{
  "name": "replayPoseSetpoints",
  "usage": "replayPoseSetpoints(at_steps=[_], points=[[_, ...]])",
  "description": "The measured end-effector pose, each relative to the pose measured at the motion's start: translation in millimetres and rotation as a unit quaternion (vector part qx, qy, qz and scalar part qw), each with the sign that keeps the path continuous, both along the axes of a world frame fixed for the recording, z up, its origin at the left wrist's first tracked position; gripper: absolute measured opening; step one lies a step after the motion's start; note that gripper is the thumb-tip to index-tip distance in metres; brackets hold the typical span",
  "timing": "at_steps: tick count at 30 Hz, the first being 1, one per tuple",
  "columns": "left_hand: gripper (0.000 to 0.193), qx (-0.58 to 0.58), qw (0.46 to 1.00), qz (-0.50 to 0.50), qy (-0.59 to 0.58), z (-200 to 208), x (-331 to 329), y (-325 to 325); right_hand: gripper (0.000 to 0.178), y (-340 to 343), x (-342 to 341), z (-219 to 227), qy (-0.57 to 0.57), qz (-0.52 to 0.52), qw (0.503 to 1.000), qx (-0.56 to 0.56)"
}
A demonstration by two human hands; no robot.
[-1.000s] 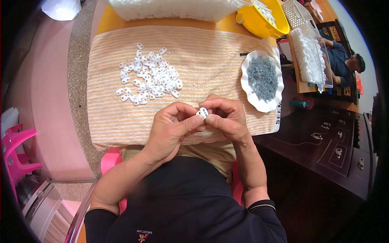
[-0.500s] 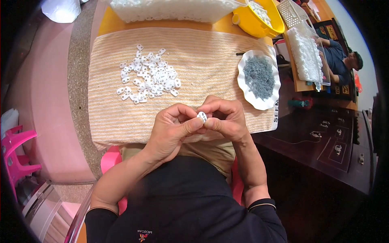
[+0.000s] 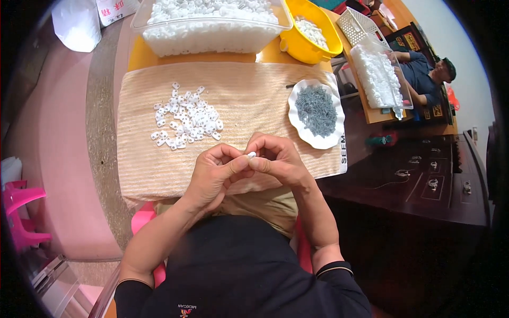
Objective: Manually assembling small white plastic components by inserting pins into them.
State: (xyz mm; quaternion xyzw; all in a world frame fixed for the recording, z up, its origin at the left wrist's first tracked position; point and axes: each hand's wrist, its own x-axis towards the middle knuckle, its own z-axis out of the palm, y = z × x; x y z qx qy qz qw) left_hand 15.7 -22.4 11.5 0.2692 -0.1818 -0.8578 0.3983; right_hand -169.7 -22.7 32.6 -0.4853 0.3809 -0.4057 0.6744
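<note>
- The left hand (image 3: 214, 175) and the right hand (image 3: 278, 159) meet just below the middle of the view, over the near edge of a striped beige towel (image 3: 238, 106) spread on the counter (image 3: 265, 55).
- Between them sits a small white plastic piece (image 3: 251, 155); the thumb and fingertips of both hands are pinched shut on it from either side, so only a sliver of it shows.
- From the hands, at about 11 o'clock and a little apart, a loose pile of white plastic pieces (image 3: 185, 117) lies on the towel.
- At about 2 o'clock from the hands, near them, a white scalloped dish (image 3: 305, 132) rests on the towel's right end and holds a heap of small grey metal parts (image 3: 316, 110).
- At 12 o'clock, beyond the towel's far edge, a clear plastic tub (image 3: 212, 37) is filled with more white pieces.
- Just beside that tub, toward 1 o'clock, a yellow bowl (image 3: 297, 45) holds a smaller amount of white pieces.
- Farther toward 2 o'clock, a second clear container (image 3: 377, 74) of white pieces stands on another surface, with a white lattice basket (image 3: 360, 24) behind it.
- Another person in a blue top (image 3: 419, 74) sits at the far right, around 2 o'clock, well apart from the hands.
- At 8 o'clock, by the left rim, stands a pink plastic chair (image 3: 21, 212).
</note>
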Motion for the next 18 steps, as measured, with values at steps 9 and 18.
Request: replayPoseSetpoints(at_steps=[9, 18], points=[[0.008, -0.004, 0.999, 0.015, -0.036, 0.6, -0.6, 0.6, 0.017, -36.0, -37.1, 32.9, 0.254, -0.204, 0.942, -0.080], [0.008, -0.007, 0.999, 0.006, -0.047, -2.5, -6.3, 2.9, 0.025, -146.8, -112.4, 70.9, 0.522, -0.397, 0.679, -0.330]])
